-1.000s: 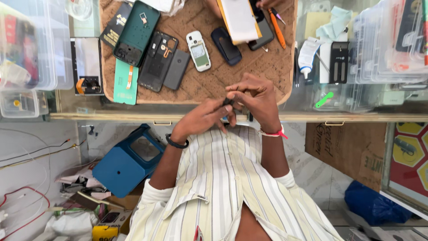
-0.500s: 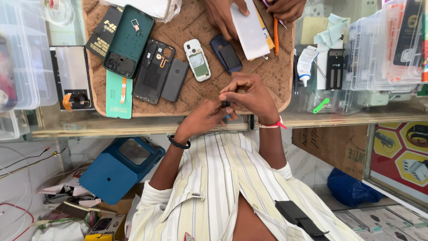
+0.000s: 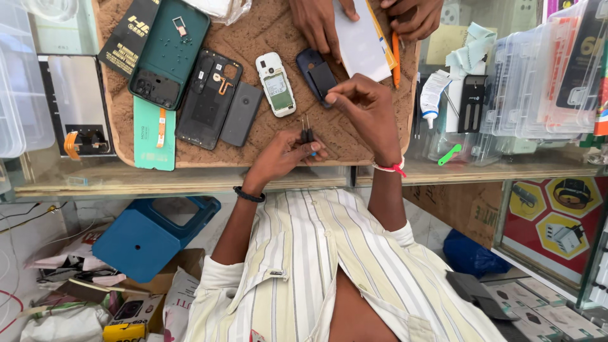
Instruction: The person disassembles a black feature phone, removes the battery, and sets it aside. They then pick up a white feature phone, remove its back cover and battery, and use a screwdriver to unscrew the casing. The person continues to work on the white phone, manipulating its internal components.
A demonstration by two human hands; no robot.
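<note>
Tweezers (image 3: pixel 306 132) sit pinched in our left hand (image 3: pixel 283 157), thin dark points sticking up past the fingertips, over the near edge of the brown mat (image 3: pixel 266 31). Our left hand is curled nearly closed around them. Our right hand (image 3: pixel 364 114) hovers just to the right and farther in, fingers bent, thumb and forefinger pressed together at the tip; whether anything tiny sits between them we cannot tell. That fingertip is just beside a small dark phone (image 3: pixel 315 76) lying on the mat.

We judge the main risk to be a small part slipping from so fine a grip: the mat looks coarse and fibrous, so a screw could sink into its pile, or roll off the near edge onto the glass counter (image 3: pixel 95 180) and down to the cluttered floor. The points could also scratch a part if the hand jerks.

To the left of the dark phone lies a white keypad phone (image 3: pixel 276 83), hard and glossy, then a flat grey battery (image 3: pixel 241 114), an opened black phone shell (image 3: pixel 208 98) and a teal back cover (image 3: pixel 170 50) with rounded corners. At the far edge another person's hands (image 3: pixel 320 25) rest on a white sheet (image 3: pixel 361 41), beside an orange pen (image 3: pixel 396 60).
</note>
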